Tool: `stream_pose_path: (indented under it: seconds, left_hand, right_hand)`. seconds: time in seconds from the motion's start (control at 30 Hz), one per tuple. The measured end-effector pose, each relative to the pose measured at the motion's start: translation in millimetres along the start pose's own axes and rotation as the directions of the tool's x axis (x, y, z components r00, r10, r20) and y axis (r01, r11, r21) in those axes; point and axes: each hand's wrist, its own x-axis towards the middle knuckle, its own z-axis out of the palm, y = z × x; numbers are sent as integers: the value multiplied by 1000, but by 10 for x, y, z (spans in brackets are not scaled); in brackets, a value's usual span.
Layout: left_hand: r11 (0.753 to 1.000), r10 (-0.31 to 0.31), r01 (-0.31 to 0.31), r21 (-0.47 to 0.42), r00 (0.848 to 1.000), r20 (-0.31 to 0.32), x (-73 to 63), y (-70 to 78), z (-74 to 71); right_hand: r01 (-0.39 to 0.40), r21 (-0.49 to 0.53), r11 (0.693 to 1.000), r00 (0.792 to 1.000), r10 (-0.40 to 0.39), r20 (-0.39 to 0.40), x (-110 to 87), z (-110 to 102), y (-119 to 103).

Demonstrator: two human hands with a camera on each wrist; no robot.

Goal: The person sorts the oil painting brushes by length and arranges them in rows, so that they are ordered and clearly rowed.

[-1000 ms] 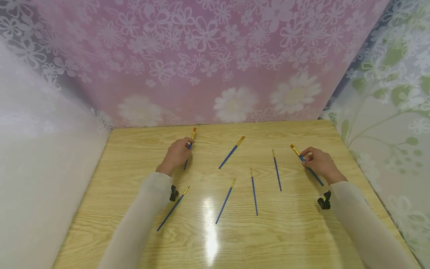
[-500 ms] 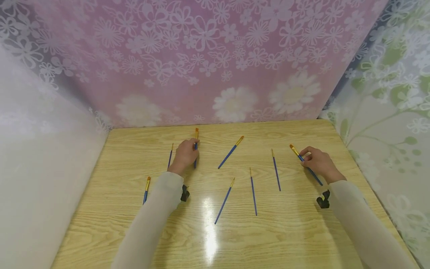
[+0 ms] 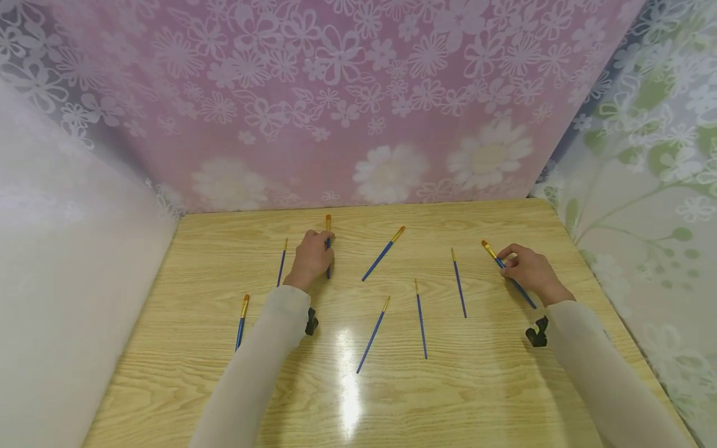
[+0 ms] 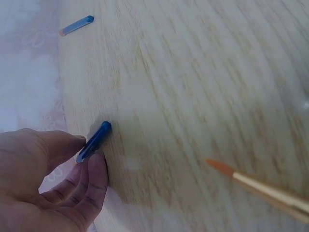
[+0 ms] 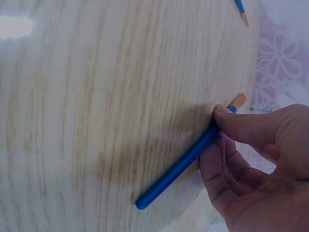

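- On the left part of the surface [image 3: 179, 298], the left hand [image 3: 313, 256] pinches the left brush [image 3: 328, 223], with thumb and fingers close together.
- Far over on the right, the right hand [image 3: 529, 272] pinches the right brush [image 3: 522, 292] the same way.
- Both hands hold the blue handle up near the gold part, maybe so the soft tip stays free. Pinching likely suits such a thin stick.
- Between the hands lie a wide brush [image 3: 383, 253] and three thin brushes [image 3: 421, 319]. All their tips point away from the person, and they lie apart, perhaps so each is easy to grab.
- The head view shows the left sleeve [image 3: 260, 361] hiding the bottom of a low brush [image 3: 242, 320].
- The wrist views show the thumbs and fingers better. I cannot tell if the held brushes touch the wood.
- The left wrist view shows a close brush [image 4: 265, 191] with an orange tip; I cannot tell which one in the head view it is.
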Motion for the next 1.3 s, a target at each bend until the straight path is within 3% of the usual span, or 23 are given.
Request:
stream_pose_path:
  seconds: [0.33,0.6,0.87,1.1,1.3]
  left_hand:
    - [998,48,-48,36,999,-2,6,-50,-3]
    - [998,65,-65,16,998,-4,-13,-165,-103]
    - [999,31,-31,19,1000,4,-85,-357,-300]
    - [1000,12,-12,20,1000,5,-266,-593,-522]
    - [996,44,-44,71,999,3,-363,-768,-612]
  right_hand:
    - [0,8,1000,1000,0,1,6,2,-2]
    - [-8,1,1000,1000,8,9,37,13,-1]
    - [-19,1,1000,1000,19,2,14,13,-19]
    - [-8,-12,1000,1000,8,-19,21,54,-13]
    - [12,-26,1000,999,-13,-33,18,62,-1]
